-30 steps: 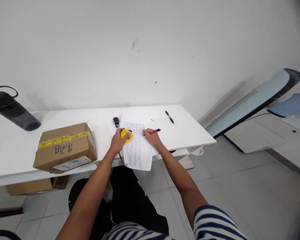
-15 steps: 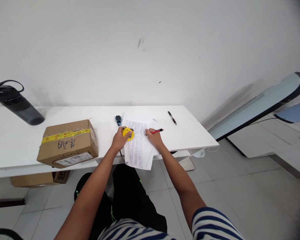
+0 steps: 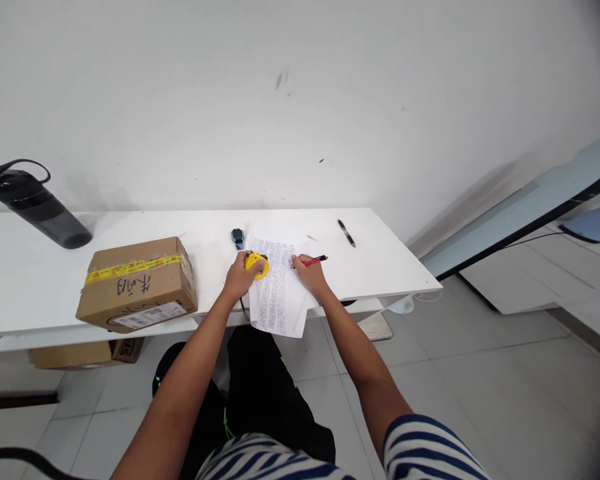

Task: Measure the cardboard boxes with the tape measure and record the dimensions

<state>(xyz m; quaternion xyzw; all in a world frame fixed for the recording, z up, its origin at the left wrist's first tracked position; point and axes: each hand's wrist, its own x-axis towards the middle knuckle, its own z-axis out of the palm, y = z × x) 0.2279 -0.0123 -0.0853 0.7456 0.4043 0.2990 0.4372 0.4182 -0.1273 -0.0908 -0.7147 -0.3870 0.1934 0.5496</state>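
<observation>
My left hand [image 3: 239,277] is closed around a yellow tape measure [image 3: 258,265], its thumb on the case, over the left side of a sheet of paper. A red pen [image 3: 314,261] with a black end sits in the grip of my right hand [image 3: 308,272], which rests on the right part of the paper. Rows of dense handwriting cover the paper [image 3: 275,313], whose lower end hangs past the front edge of the table. The pen's tip is too small to make out. Behind my left hand lies a blue-green wristwatch [image 3: 237,236].
A taped cardboard box [image 3: 137,280] stands left of my arms, with a dark water bottle [image 3: 45,217] behind it. Another pen [image 3: 347,233] lies at the right on the white table [image 3: 380,267]. Below the table is a second box [image 3: 75,355].
The view has shifted very slightly. Both hands keep their hold on the tape measure and the red pen, almost in the same place.
</observation>
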